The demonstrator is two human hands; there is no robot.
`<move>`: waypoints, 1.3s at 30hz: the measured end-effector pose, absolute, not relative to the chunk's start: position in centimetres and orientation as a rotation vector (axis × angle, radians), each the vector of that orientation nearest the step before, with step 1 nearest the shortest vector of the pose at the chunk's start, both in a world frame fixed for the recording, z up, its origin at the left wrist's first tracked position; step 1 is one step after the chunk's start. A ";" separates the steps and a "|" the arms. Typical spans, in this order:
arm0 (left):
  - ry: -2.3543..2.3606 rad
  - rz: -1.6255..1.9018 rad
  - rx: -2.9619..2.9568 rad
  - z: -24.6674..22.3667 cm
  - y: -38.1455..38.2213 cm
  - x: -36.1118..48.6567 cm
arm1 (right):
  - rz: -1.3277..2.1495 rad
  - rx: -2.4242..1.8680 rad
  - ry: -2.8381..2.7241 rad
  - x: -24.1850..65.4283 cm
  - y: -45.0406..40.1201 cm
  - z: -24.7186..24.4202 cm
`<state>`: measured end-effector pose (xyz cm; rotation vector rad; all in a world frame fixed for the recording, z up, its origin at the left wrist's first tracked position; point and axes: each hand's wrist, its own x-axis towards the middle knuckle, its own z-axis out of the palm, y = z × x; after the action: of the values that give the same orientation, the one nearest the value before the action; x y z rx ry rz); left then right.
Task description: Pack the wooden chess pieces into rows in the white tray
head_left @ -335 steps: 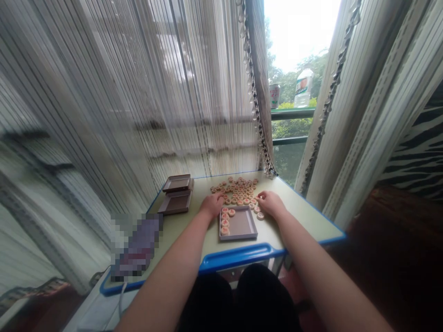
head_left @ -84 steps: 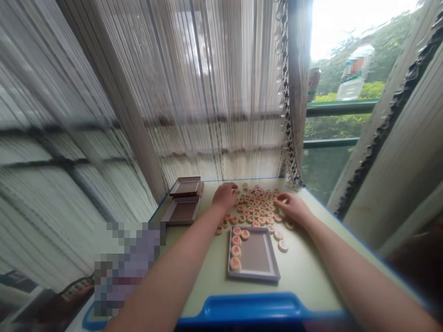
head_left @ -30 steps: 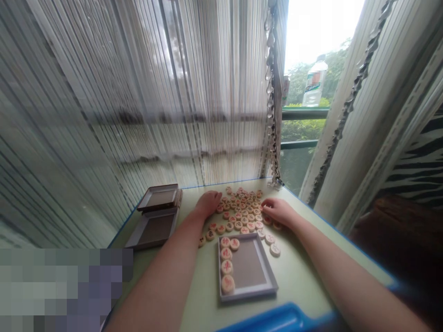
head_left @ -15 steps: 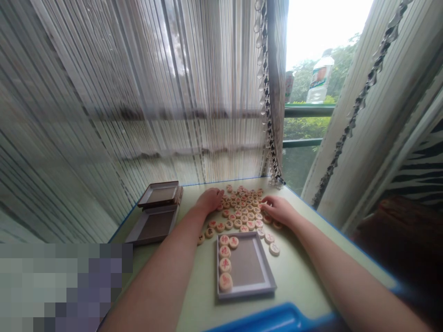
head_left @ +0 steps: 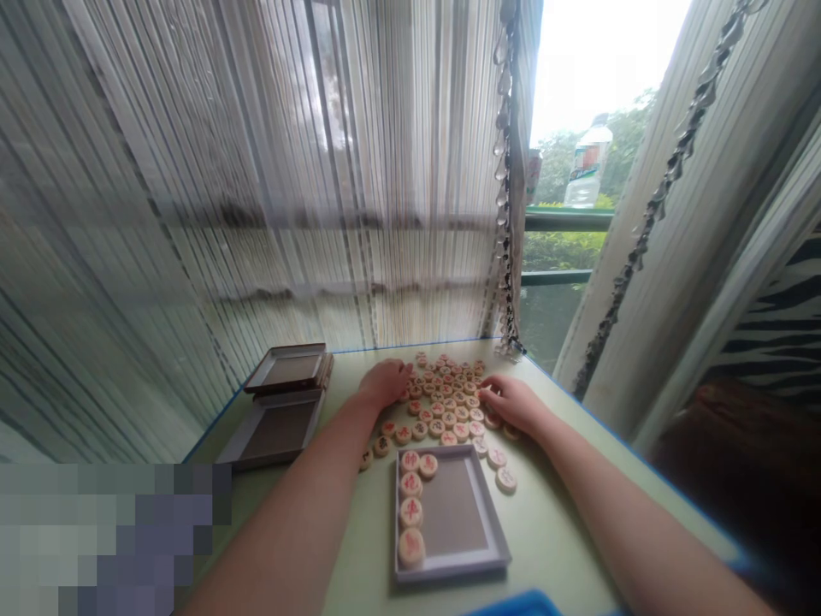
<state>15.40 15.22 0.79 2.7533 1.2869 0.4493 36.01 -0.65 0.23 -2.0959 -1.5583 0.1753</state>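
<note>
Many round wooden pieces with red or dark characters (head_left: 437, 426) lie spread on the pale green table (head_left: 359, 547). My left hand (head_left: 386, 382) rests at the left edge of the spread, fingers bent over pieces; what they hold, if anything, is hidden. At the right edge, my right hand (head_left: 513, 400) touches the pieces, its fingers curved and apart. Nearer to me is a shallow grey box tray (head_left: 500, 547), with several red-character pieces (head_left: 411, 512) in a column along its left wall and one more (head_left: 428, 465) beside the top.
At the back left, a brown-edged box lid (head_left: 286, 368) sits behind another shallow tray (head_left: 273, 428). A blue object (head_left: 513, 604) shows at the front edge. String curtains (head_left: 385, 171) hang behind the table, and a bottle (head_left: 587, 167) stands by the window.
The camera view has shifted slightly, so the table and tray appear lower. Both hands remain at the sides of the spread; the pieces in the tray look unchanged.
</note>
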 end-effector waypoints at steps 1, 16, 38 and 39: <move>1.284 0.453 2.751 0.8 15.2 15.4 | 0.172 -2.095 -1.560 36.1 -0.6 0.2; 1.326 0.226 2.694 2.2 13.9 15.9 | 0.032 -2.191 -1.514 36.7 -0.5 0.0; 1.407 0.057 2.820 2.6 14.0 16.2 | 0.288 -2.552 -1.128 35.4 3.8 1.0; 1.417 0.067 2.811 2.7 13.9 16.2 | 0.285 -2.593 -1.081 34.9 3.9 1.2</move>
<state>16.25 13.91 2.69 2.8111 1.4169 0.0667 34.86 3.88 1.22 -2.5932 -1.0809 0.2847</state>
